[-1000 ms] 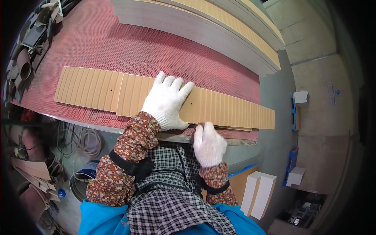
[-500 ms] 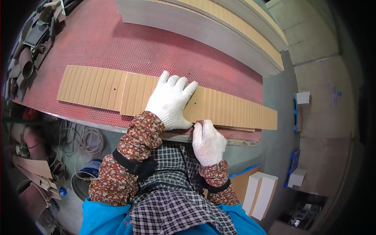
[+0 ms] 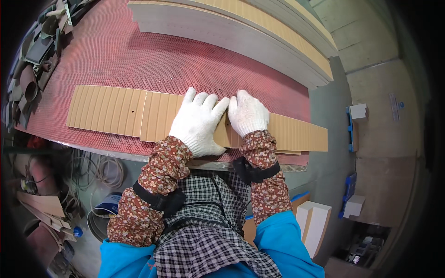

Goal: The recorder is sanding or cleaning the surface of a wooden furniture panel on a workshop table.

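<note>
Two tan grooved boards overlap on the red mesh-patterned mat. The upper board [image 3: 299,133] covers most of the lower board [image 3: 104,111], whose left part has a small dark hole. My left hand [image 3: 197,123], in a white glove, lies flat on the upper board with its fingers spread and its thumb at the near edge. Just to its right, my gloved right hand [image 3: 249,112] is closed at the board's far edge. Half a second ago a small dark-brown piece like sandpaper showed in its fingers; now the fingers hide it.
The red mat [image 3: 171,65] covers the worktable. Stacked long grooved boards [image 3: 227,39] stand along its far side. Used dark sheets and rolls [image 3: 32,69] pile up at the far left. Coiled hoses [image 3: 110,171] and a blue bucket [image 3: 109,204] are on the floor at left.
My right hand has gone from the near edge of the upper board across to its far edge, still closed. My left hand stays spread on the board.
</note>
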The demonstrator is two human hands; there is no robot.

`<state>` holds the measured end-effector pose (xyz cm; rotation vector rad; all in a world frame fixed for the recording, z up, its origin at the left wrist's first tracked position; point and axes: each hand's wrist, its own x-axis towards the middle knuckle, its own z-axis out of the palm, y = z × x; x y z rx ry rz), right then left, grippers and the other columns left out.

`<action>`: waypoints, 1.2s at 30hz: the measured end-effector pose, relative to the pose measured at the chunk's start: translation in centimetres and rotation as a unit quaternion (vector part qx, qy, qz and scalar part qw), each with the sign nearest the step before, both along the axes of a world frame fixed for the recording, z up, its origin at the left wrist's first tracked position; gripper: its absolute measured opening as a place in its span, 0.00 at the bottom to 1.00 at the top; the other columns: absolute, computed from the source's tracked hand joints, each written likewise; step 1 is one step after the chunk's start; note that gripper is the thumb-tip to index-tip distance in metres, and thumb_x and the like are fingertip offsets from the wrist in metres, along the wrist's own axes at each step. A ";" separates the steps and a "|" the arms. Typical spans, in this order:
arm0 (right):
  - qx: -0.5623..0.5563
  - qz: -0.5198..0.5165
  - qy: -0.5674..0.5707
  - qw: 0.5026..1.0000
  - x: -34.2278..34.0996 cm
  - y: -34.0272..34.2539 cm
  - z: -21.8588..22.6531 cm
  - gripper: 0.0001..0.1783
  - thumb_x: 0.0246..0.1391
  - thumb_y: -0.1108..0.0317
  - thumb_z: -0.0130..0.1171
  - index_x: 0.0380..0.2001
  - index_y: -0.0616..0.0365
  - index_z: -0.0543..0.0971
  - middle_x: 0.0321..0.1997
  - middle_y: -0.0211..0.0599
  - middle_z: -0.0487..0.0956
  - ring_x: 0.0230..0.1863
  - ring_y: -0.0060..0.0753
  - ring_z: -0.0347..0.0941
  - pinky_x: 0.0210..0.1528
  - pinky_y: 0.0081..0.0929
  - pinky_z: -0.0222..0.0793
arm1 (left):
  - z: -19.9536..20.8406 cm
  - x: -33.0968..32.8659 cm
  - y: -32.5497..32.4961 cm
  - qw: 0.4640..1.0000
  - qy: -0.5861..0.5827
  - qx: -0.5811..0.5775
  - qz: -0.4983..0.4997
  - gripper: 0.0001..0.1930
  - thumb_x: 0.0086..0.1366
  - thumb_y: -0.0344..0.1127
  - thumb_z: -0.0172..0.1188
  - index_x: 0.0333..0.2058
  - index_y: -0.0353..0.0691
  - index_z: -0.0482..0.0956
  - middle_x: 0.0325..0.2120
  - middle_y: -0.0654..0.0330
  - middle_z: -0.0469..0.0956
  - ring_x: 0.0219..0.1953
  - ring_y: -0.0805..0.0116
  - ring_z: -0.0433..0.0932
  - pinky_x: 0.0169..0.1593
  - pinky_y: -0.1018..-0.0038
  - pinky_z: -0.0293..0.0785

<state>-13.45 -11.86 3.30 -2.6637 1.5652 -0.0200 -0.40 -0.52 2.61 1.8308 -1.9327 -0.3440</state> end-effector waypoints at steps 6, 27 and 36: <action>-0.022 0.005 0.003 1.000 -1.6 3.1 -0.4 0.18 0.73 0.54 0.48 0.40 0.57 0.78 0.26 0.45 0.86 0.28 0.49 0.86 0.31 0.47 0.81 | -0.5 -0.2 0.2 1.000 -0.009 -0.020 0.011 0.58 0.42 0.63 0.78 0.68 0.36 0.67 0.59 0.47 0.74 0.66 0.47 0.69 0.77 0.45 0.49; -0.003 0.008 0.010 1.000 0.3 -0.3 -0.1 0.20 0.72 0.54 0.46 0.40 0.59 0.80 0.34 0.56 0.87 0.37 0.59 0.87 0.44 0.54 0.83 | -0.3 -0.1 0.1 1.000 -0.008 -0.009 0.009 0.59 0.41 0.61 0.78 0.68 0.35 0.66 0.58 0.48 0.74 0.66 0.47 0.70 0.77 0.46 0.51; -0.038 0.016 -0.056 0.998 -3.2 7.3 -0.1 0.14 0.71 0.57 0.53 0.38 0.55 0.79 0.25 0.46 0.85 0.26 0.50 0.85 0.30 0.46 0.80 | -0.6 0.1 0.4 0.999 -0.024 -0.012 0.026 0.57 0.43 0.62 0.77 0.68 0.35 0.67 0.58 0.47 0.74 0.66 0.48 0.70 0.77 0.46 0.52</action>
